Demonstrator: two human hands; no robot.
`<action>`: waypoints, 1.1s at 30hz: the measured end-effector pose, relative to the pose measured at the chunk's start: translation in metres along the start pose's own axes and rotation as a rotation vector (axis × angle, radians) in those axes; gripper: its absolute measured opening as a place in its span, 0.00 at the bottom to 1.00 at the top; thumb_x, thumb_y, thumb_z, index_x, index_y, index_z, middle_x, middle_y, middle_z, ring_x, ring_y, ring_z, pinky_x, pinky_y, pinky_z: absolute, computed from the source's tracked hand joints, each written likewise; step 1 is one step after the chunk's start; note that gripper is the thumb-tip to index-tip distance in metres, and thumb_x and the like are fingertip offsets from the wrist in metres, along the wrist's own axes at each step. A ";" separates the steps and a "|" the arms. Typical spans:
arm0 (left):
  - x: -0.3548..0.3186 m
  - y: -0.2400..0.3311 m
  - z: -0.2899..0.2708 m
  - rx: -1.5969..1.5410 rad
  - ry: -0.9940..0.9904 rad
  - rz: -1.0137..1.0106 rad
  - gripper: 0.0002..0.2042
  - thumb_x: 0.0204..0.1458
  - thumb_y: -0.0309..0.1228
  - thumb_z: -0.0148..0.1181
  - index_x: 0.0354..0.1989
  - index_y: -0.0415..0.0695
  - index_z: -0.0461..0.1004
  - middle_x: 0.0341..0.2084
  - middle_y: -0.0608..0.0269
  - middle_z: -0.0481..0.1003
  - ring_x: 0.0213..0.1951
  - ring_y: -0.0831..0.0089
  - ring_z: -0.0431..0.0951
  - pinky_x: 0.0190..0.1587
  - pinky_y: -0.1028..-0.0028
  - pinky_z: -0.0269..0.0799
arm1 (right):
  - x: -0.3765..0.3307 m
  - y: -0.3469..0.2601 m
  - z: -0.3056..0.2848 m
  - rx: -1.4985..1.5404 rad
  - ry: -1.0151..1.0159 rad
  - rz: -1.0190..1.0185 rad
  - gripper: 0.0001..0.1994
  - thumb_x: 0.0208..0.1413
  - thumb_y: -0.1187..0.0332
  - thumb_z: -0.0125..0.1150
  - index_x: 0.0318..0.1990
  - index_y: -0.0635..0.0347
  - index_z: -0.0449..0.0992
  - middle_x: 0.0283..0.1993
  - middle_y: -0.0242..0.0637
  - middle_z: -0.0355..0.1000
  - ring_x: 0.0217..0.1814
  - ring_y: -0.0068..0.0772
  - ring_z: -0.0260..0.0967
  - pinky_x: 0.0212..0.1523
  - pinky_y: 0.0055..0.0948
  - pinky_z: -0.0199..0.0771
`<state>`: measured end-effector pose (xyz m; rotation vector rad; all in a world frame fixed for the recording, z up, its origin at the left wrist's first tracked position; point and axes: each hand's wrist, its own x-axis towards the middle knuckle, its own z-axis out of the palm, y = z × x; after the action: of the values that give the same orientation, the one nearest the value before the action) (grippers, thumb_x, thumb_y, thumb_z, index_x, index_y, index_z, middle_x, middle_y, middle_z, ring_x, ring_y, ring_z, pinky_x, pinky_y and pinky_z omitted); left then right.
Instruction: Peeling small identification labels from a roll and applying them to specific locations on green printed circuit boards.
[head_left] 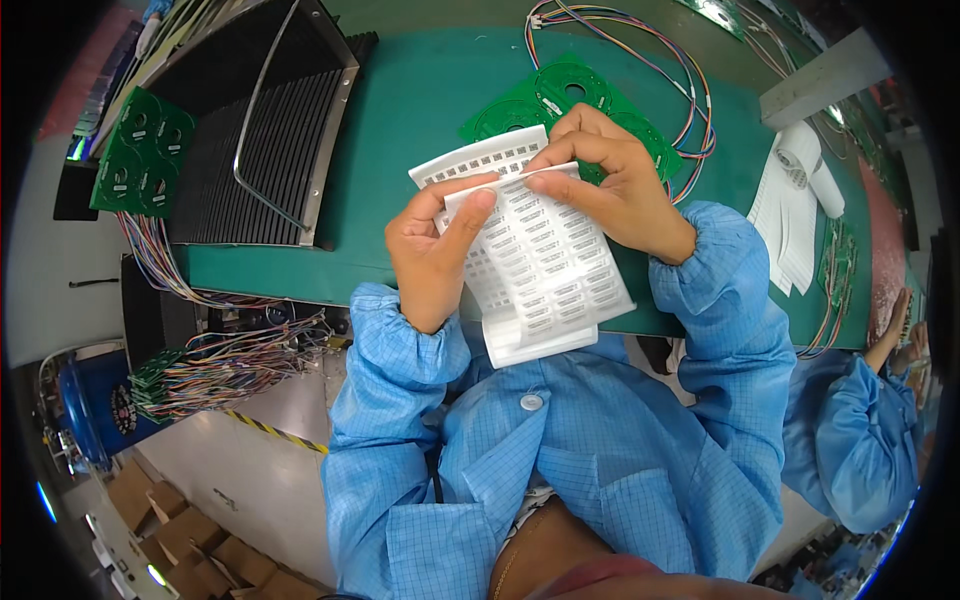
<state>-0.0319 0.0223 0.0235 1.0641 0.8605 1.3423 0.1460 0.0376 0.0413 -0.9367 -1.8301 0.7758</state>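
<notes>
A white sheet of printed labels [550,262] hangs folded between my two hands, its lower end curled toward my chest. My left hand [432,245] pinches the fold with thumb and forefinger. At the same folded edge, my right hand [618,178] grips with its thumb and bent fingers. Small square codes show on the part behind the fold, and rows of small printed labels on the front. Just beyond my hands lies a green circuit board panel [575,88] with round cut-outs, partly covered by the sheet and my right hand.
A black slotted rack [262,140] stands at left with another green board [142,152] against it. Coloured wires [690,100] loop over the green mat [430,80]. Label strips and a roll [790,205] lie at right. Wired boards [220,375] hang at lower left; a co-worker's sleeve [865,450] is at right.
</notes>
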 end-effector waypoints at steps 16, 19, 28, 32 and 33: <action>-0.009 -0.008 0.000 0.131 0.081 0.049 0.07 0.47 0.27 0.59 0.31 0.36 0.74 0.26 0.63 0.75 0.28 0.82 0.71 0.32 0.83 0.66 | -0.004 -0.002 0.007 -0.224 0.165 -0.222 0.12 0.33 0.74 0.68 0.31 0.60 0.77 0.29 0.33 0.64 0.30 0.25 0.62 0.27 0.20 0.62; -0.009 -0.009 -0.001 0.198 0.084 0.104 0.07 0.46 0.27 0.59 0.30 0.36 0.74 0.25 0.63 0.75 0.28 0.82 0.71 0.31 0.83 0.66 | -0.005 0.001 0.008 -0.214 0.124 -0.168 0.11 0.34 0.74 0.68 0.30 0.60 0.77 0.29 0.34 0.65 0.30 0.26 0.63 0.27 0.21 0.63; -0.009 -0.009 0.000 0.280 0.091 0.081 0.07 0.46 0.27 0.60 0.30 0.36 0.74 0.25 0.64 0.75 0.28 0.83 0.70 0.31 0.83 0.66 | -0.002 0.001 0.006 -0.244 0.147 -0.244 0.10 0.32 0.75 0.68 0.28 0.60 0.76 0.28 0.34 0.69 0.30 0.29 0.65 0.29 0.23 0.64; -0.010 -0.011 0.001 0.201 0.075 0.091 0.07 0.46 0.28 0.59 0.30 0.36 0.74 0.25 0.63 0.74 0.28 0.83 0.70 0.31 0.83 0.66 | -0.005 0.003 0.008 -0.313 0.189 -0.350 0.10 0.32 0.75 0.68 0.26 0.59 0.76 0.28 0.32 0.69 0.30 0.30 0.65 0.30 0.24 0.64; -0.011 -0.012 0.001 0.163 0.102 0.067 0.07 0.47 0.27 0.59 0.30 0.35 0.74 0.25 0.63 0.74 0.28 0.83 0.70 0.32 0.83 0.66 | -0.005 0.003 0.008 -0.371 0.187 -0.433 0.09 0.32 0.75 0.67 0.26 0.59 0.76 0.29 0.32 0.70 0.31 0.31 0.65 0.31 0.24 0.64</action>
<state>-0.0279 0.0117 0.0114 1.1666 1.0322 1.4109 0.1406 0.0338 0.0338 -0.7651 -1.9467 0.0799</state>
